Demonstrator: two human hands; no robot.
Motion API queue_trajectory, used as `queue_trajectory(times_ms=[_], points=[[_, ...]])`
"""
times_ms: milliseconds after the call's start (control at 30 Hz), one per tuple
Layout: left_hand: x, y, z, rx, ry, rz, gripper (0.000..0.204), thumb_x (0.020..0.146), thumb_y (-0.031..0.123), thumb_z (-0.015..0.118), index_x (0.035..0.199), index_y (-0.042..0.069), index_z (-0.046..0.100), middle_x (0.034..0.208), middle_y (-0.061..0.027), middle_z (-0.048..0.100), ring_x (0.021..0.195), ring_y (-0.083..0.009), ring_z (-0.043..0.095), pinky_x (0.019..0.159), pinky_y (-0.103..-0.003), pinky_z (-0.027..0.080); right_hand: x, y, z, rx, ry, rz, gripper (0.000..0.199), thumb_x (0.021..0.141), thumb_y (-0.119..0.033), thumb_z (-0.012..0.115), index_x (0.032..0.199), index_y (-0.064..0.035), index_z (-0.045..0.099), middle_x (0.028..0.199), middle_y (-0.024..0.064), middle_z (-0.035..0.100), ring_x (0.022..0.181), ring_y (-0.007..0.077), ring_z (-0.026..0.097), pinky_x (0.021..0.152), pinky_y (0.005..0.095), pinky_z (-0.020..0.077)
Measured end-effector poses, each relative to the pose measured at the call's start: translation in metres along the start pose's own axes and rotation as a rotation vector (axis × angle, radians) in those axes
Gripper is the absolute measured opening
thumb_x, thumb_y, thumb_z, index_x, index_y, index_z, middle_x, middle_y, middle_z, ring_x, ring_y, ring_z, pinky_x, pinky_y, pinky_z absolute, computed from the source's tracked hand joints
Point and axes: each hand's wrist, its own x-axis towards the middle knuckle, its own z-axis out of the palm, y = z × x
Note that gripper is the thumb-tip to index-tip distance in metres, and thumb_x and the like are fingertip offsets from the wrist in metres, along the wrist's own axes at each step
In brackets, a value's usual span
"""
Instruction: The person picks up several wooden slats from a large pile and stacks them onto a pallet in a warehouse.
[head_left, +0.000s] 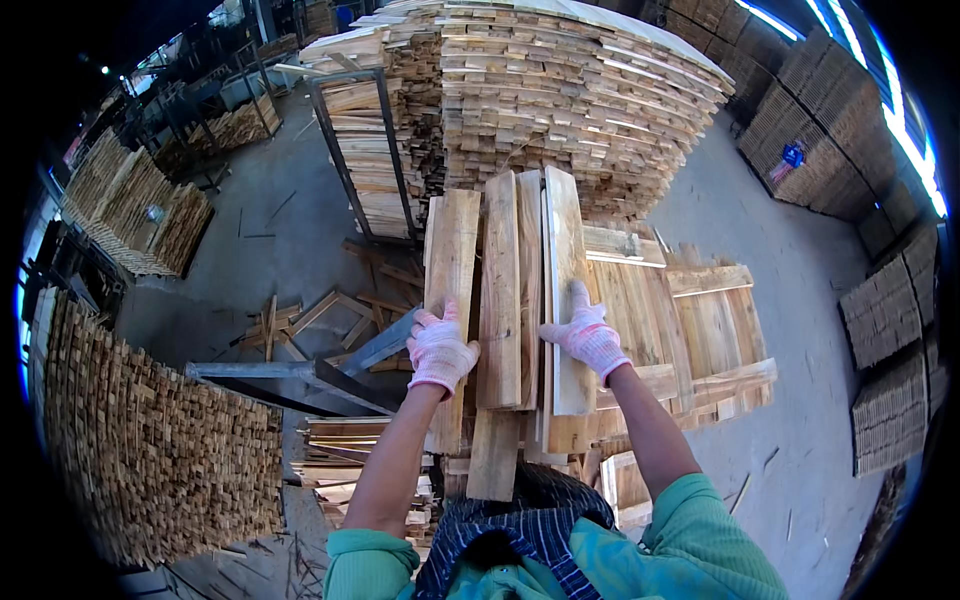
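Note:
Several rough wooden boards lie lengthwise in front of me in a loose stack. My left hand, in a pale pinkish work glove, is closed on the left board. My right hand, gloved the same way, grips the right board, with its fingers bent over the board's left edge. Between my hands lie a middle board and narrower ones set on edge. A lower board juts out toward me beneath them. The undersides of the held boards are hidden.
A tall timber stack stands straight ahead, beside a dark metal frame. Grey metal bars and scrap wood are at my left. Wooden panels lie at my right. More stacks line both sides.

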Motion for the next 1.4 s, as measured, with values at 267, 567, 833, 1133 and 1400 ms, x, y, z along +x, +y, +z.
queue_trajectory(times_ms=[267, 567, 833, 1133, 1400], points=[[-0.002, 0.008, -0.002, -0.159, 0.023, -0.062, 0.085, 0.077, 0.035, 0.079, 0.149, 0.02, 0.037, 0.136, -0.0287, 0.044, 0.122, -0.0441, 0.055, 0.097, -0.05, 0.05, -0.013, 0.09, -0.035, 0.352, 0.197, -0.172, 0.101, 0.078, -0.034, 0.083, 0.159, -0.0157, 0.026, 0.153, 0.0285, 0.034, 0.138, 0.0402, 0.044, 0.116, 0.0455, 0.0374], [-0.004, 0.058, -0.014, -0.579, 0.22, 0.379, 0.09, 0.08, 0.043, 0.075, 0.152, 0.008, 0.035, 0.143, -0.0361, 0.04, 0.136, -0.0547, 0.037, 0.113, -0.06, 0.032, 0.011, 0.107, -0.022, -0.731, 0.42, -0.025, 0.082, 0.083, -0.04, 0.075, 0.149, -0.0085, 0.038, 0.15, 0.0302, 0.036, 0.141, 0.0496, 0.036, 0.108, 0.0493, 0.0426], [0.018, 0.107, 0.013, -0.264, 0.014, 0.113, 0.109, 0.08, 0.037, 0.075, 0.162, 0.015, 0.006, 0.144, -0.0364, 0.04, 0.123, -0.0489, 0.054, 0.104, -0.05, 0.046, 0.058, 0.06, 0.039, 0.772, 0.049, 0.011, 0.089, 0.088, -0.044, 0.075, 0.154, -0.0029, 0.03, 0.135, 0.0231, 0.059, 0.123, 0.0323, 0.059, 0.106, 0.0396, 0.0453], [-0.01, 0.041, -0.036, -0.784, -0.158, 0.08, 0.098, 0.081, 0.018, 0.072, 0.16, 0.013, 0.014, 0.144, -0.0297, 0.046, 0.124, -0.0369, 0.057, 0.102, -0.041, 0.047, 0.061, 0.115, 0.012, 0.75, 0.101, -0.048, 0.096, 0.088, -0.041, 0.076, 0.157, -0.0003, 0.023, 0.131, 0.0182, 0.062, 0.123, 0.0273, 0.058, 0.106, 0.0423, 0.0448], [-0.077, 0.101, 0.022, 0.125, -0.056, 0.118, 0.096, 0.077, 0.033, 0.08, 0.156, 0.014, 0.027, 0.151, -0.0349, 0.029, 0.125, -0.0502, 0.048, 0.102, -0.053, 0.045, 0.044, 0.027, 0.001, -0.122, 0.182, 0.129, 0.105, 0.084, -0.051, 0.073, 0.162, -0.0156, 0.014, 0.147, 0.0356, 0.033, 0.131, 0.0491, 0.05, 0.109, 0.0485, 0.0446]])
